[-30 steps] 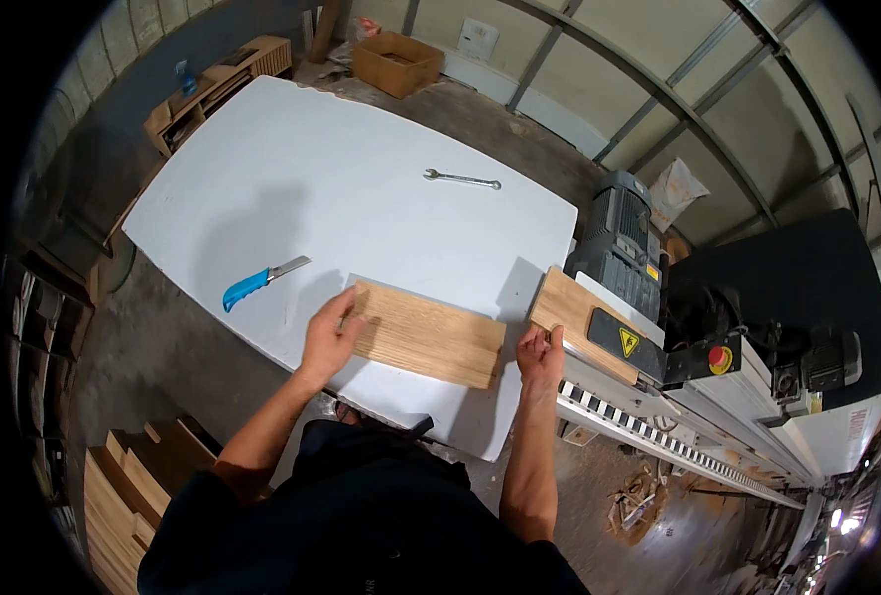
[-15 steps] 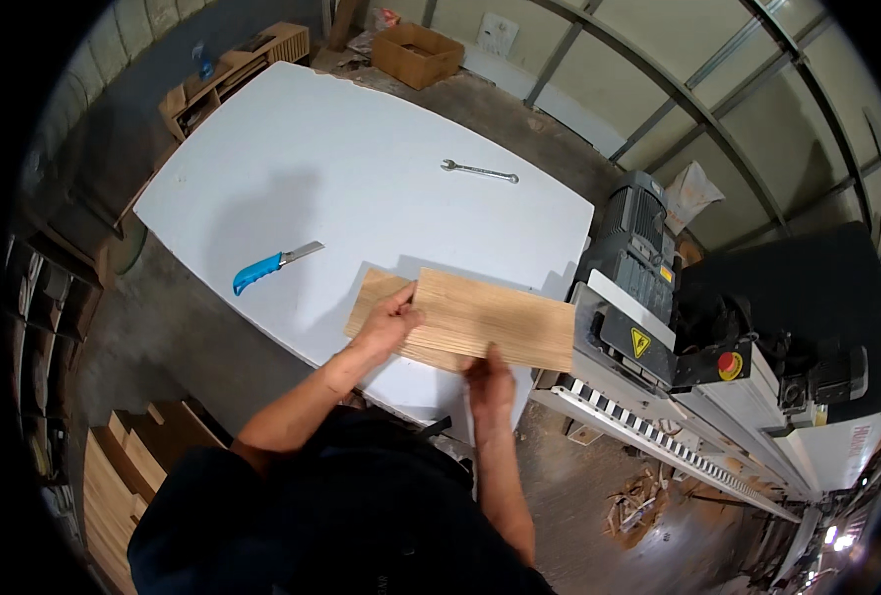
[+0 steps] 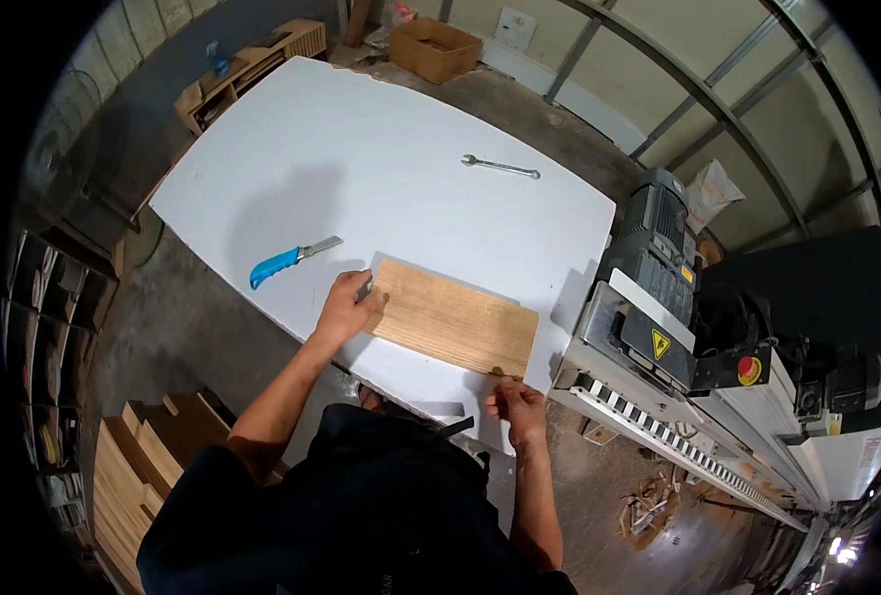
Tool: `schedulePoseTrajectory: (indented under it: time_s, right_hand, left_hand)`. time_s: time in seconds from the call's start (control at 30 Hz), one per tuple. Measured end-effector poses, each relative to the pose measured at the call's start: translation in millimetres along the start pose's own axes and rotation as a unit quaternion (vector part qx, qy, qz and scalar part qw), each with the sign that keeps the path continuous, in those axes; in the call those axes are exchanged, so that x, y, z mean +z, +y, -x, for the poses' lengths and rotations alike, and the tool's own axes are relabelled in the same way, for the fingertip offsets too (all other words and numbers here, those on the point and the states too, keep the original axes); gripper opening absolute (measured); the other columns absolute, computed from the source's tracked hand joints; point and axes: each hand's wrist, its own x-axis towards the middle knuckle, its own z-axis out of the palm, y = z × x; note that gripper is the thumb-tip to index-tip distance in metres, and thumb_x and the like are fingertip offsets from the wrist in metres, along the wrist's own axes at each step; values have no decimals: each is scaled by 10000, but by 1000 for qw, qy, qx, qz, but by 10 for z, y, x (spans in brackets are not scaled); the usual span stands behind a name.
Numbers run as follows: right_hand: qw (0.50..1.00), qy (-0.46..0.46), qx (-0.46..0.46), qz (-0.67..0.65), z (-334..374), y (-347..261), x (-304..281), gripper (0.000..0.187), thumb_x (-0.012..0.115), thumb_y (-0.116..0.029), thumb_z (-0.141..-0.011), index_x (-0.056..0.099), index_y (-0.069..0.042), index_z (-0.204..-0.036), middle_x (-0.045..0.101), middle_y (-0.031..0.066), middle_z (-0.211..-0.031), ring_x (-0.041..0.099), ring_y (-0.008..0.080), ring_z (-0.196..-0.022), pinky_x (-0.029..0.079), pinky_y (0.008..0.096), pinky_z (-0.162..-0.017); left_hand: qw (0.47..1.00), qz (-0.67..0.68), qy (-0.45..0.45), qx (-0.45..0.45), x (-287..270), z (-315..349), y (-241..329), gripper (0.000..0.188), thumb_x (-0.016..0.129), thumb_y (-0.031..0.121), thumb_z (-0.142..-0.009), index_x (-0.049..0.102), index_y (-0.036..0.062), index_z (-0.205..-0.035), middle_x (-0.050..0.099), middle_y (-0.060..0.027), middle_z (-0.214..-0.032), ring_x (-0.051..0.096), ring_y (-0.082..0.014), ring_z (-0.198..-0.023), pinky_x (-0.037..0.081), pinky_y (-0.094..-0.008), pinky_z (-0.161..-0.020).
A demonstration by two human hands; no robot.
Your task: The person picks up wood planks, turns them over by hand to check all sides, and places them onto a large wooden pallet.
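A rectangular light-brown wooden board (image 3: 455, 315) with visible grain lies at the near edge of the white-topped table (image 3: 401, 159). My left hand (image 3: 346, 309) is closed around its left end, thumb and fingers at the edge. At the near right corner, my right hand (image 3: 518, 405) has curled fingers pinching the board's edge. Whether another board lies beneath it I cannot tell. To the left of my left hand rests a knife with a blue handle (image 3: 277, 266), its blade pointing away to the right. Farther back on the table is a metal wrench (image 3: 501, 167).
A machine with a grey motor (image 3: 649, 223) and a red stop button (image 3: 749, 371) stands against the table's right side. Several wooden boards (image 3: 128, 486) are stacked at lower left. Beyond the table sit a cardboard box (image 3: 435, 52) and a low wooden cabinet (image 3: 252, 69).
Two offset boards showed before; now a single board outline is visible, lying farther left. My left hand has shifted to its left end, and my right hand has moved to the near right corner.
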Motion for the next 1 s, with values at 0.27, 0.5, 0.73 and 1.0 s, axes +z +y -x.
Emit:
schedulePoseTrajectory:
  time_s: [0.27,0.5,0.73,1.0]
  right_hand:
    - [926,182,-290,156,-561,115,-248,389,582,-287,-943,644,78,-1064,670,67,-835,560,133,-724,474,305,-686]
    - [930,185,-199,247,-573,43,-160,377,563,-268,-942,660,95,-916,627,61,-722,497,110,-673,448,308,-641]
    - [930,171,-186,266,-626,91,-243,378,560,-272,-949,655,92,-919,630,47,-751,510,115,-680,452,300,-652]
    - [978,96,-175,62,-604,125,-194,357,639,-269,-925,659,66,-1046,669,48,-895,578,104,-785,470,258,-725]
  left_hand:
    - [951,224,-139,-162,148,-50,-4,354,629,226,-886,632,-36,-1124,673,-142,-964,625,-184,-861,491,-305,-777]
    - [962,190,-116,-159,202,-20,13,310,606,200,-894,653,-32,-1094,693,-118,-923,631,-160,-814,496,-296,-751]
    - [968,158,-115,-155,192,-36,9,321,619,216,-879,659,-23,-1090,698,-119,-926,642,-172,-811,495,-299,-762]
    - [960,193,-112,-171,169,-10,26,331,626,214,-872,650,-17,-1109,697,-112,-920,641,-168,-809,497,-299,-763]
